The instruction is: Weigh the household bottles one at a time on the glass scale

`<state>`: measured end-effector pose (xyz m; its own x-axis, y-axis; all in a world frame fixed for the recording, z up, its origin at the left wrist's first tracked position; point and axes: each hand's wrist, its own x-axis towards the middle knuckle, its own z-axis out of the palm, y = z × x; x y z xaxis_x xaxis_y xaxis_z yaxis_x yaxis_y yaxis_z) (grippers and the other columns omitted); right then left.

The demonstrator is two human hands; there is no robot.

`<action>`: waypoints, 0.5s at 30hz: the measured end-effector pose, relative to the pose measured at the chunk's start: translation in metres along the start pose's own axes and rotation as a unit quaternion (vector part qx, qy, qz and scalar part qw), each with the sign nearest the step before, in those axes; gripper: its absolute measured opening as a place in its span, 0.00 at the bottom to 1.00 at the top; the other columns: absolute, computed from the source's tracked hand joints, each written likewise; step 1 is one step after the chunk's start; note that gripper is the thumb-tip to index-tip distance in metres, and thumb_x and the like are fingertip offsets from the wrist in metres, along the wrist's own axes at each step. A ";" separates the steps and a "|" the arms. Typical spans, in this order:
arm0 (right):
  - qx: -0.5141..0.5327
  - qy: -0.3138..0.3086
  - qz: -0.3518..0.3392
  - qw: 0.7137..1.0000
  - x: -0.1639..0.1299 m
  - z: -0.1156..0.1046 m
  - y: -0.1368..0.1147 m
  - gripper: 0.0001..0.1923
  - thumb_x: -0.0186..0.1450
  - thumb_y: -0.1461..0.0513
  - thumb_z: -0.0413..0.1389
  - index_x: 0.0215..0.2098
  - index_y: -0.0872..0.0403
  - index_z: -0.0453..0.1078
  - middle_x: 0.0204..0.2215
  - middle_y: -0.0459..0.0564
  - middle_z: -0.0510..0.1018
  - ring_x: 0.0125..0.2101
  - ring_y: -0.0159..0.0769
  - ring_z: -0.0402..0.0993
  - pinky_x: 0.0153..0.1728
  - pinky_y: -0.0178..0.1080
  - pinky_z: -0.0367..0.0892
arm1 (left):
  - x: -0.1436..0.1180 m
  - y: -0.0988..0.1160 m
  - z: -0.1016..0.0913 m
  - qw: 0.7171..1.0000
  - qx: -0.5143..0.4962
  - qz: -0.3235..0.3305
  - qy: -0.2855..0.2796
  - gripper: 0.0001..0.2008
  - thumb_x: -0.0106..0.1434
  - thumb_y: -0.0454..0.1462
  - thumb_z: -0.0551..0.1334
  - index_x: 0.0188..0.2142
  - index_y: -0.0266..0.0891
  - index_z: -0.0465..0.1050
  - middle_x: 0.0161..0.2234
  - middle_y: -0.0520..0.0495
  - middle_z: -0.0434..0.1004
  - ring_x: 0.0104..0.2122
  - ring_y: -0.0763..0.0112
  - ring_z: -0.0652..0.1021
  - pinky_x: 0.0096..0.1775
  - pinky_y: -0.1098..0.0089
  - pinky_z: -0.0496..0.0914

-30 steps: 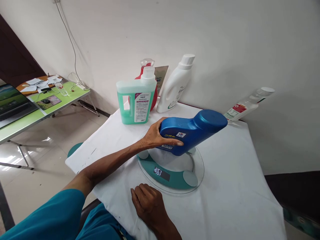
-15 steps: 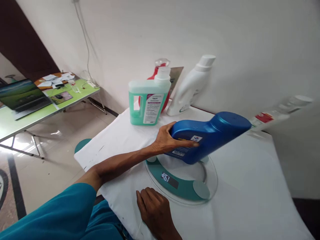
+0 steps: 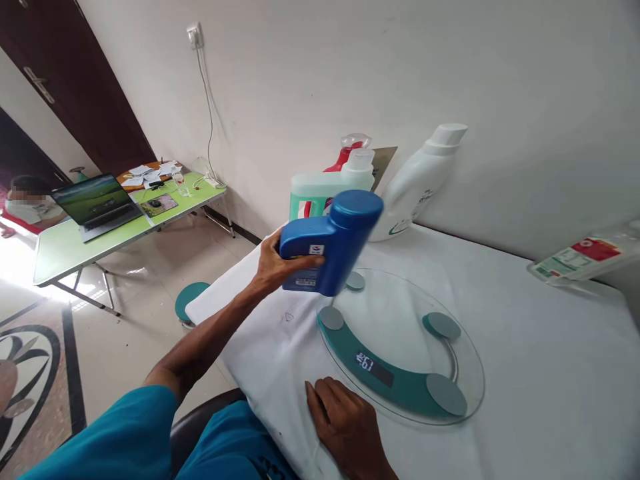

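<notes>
My right hand (image 3: 345, 423) lies flat on the white cloth (image 3: 525, 400) at 6 o'clock, fingers loosely together, holding nothing. Just past it is the round glass scale (image 3: 400, 347); its plate is bare and its little screen shows numbers I cannot read. I think the weighing of this one is done, and putting it down somewhere is left. My left hand (image 3: 275, 267) is wrapped tight round the blue bottle (image 3: 330, 243), in the air at 10 o'clock of the scale. Its long side runs from my hand up toward 2 o'clock, cap end far. More bottles (image 3: 420, 183) wait by the wall
</notes>
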<state>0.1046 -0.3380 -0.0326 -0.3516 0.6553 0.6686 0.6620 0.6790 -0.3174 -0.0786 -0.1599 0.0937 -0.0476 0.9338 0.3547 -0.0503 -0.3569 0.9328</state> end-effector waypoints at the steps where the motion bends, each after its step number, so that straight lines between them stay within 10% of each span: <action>1: -0.001 0.001 -0.001 1.000 0.000 0.000 0.000 0.19 0.76 0.67 0.52 0.26 0.52 0.60 0.21 0.41 0.64 0.20 0.29 0.60 0.25 0.38 0.54 | 0.001 -0.004 -0.010 1.000 0.010 0.001 0.020 0.32 0.42 0.46 0.82 0.46 0.38 0.81 0.38 0.47 0.86 0.38 0.60 0.85 0.39 0.64 0.80; 6: -0.012 0.002 -0.007 1.000 0.002 0.001 0.001 0.19 0.76 0.67 0.52 0.26 0.51 0.59 0.20 0.40 0.62 0.20 0.28 0.58 0.24 0.38 0.53 | 0.009 -0.029 -0.034 0.997 0.019 -0.005 0.071 0.30 0.42 0.46 0.81 0.43 0.38 0.80 0.38 0.46 0.86 0.37 0.60 0.84 0.39 0.62 0.80; 15: -0.016 0.008 0.003 1.000 -0.002 0.006 0.002 0.19 0.75 0.69 0.52 0.27 0.51 0.58 0.21 0.40 0.63 0.20 0.29 0.59 0.25 0.38 0.53 | 0.018 -0.065 -0.017 0.995 0.037 -0.011 0.093 0.28 0.42 0.45 0.81 0.42 0.37 0.80 0.36 0.48 0.83 0.35 0.64 0.81 0.38 0.66 0.76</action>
<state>0.1028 -0.3363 -0.0383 -0.3361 0.6539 0.6778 0.6855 0.6634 -0.3000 -0.0929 -0.1205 0.0388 -0.2309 0.9178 0.3231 0.0204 -0.3274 0.9447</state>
